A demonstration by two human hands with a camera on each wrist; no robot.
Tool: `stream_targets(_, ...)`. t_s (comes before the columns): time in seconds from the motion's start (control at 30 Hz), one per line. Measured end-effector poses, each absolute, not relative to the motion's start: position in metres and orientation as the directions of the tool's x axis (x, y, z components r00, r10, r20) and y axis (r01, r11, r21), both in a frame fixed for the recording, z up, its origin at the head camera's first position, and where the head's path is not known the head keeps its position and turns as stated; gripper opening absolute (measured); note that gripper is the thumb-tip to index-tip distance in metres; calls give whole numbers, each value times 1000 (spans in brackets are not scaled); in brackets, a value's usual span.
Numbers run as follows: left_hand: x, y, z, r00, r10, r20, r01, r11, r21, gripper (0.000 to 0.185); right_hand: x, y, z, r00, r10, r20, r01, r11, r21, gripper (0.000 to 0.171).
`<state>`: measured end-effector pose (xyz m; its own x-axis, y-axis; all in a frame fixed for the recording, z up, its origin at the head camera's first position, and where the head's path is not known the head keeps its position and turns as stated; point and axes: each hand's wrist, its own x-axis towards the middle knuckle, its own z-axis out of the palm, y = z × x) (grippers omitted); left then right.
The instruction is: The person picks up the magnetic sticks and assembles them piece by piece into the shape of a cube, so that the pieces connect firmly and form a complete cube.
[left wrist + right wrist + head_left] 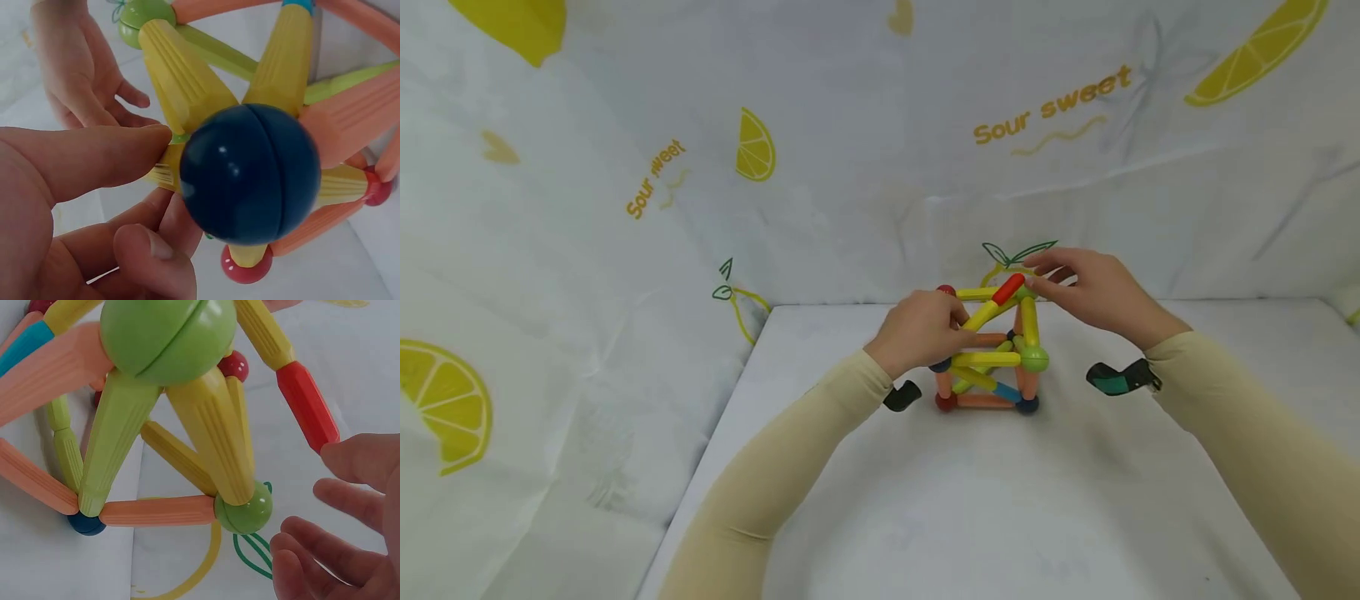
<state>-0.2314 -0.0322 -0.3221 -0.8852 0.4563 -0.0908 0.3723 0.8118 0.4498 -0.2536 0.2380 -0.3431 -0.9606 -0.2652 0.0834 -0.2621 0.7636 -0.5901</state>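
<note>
A box-like frame of plastic building rods and balls stands on the white table. My left hand [922, 331] pinches the yellow part of a yellow and red rod [1009, 289] between thumb and fingers, close beside the upper blue ball [250, 175]. This rod slants up over the top of the frame, red tip towards the right. My right hand [1093, 287] is at that tip, its thumb [362, 456] touching or almost touching the red end. The right hand's other fingers are loosely bent and hold nothing. Nearest the right wrist camera is a green ball [169, 337].
Salmon, yellow and green rods join the frame, with a red ball [946, 402] and a blue ball [1027, 405] at its front base. Behind the white table [925, 500] hangs a white sheet [865, 167] with lemon prints.
</note>
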Motion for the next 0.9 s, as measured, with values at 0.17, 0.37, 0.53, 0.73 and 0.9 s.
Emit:
stream_targets(0.17, -232, -31, -324, -885, 452, -107, 378, 835, 400, 51, -257, 237, -345, -957, -278, 84, -273, 767, -581, 42)
stream_targets(0.37, -233, -29, -327, -891, 444, -100, 382, 849, 364, 57, -258, 235, -349, -950, -298, 90, -295, 771, -565, 38)
stream_targets(0.53, -232, -29, -330, -896, 429, -115, 361, 853, 376, 58, -264, 233, -350, -946, -314, 77, -301, 770, -562, 35)
stream_targets(0.73, -232, -24, -330, -891, 432, -138, 359, 858, 368, 42, -270, 231, -353, -954, -293, 58, -270, 765, -585, 41)
stream_targets(0.9, -232, -22, -329, -887, 434, -155, 354, 857, 375, 37, -273, 228, -354, -962, -269, 46, -243, 765, -596, 41)
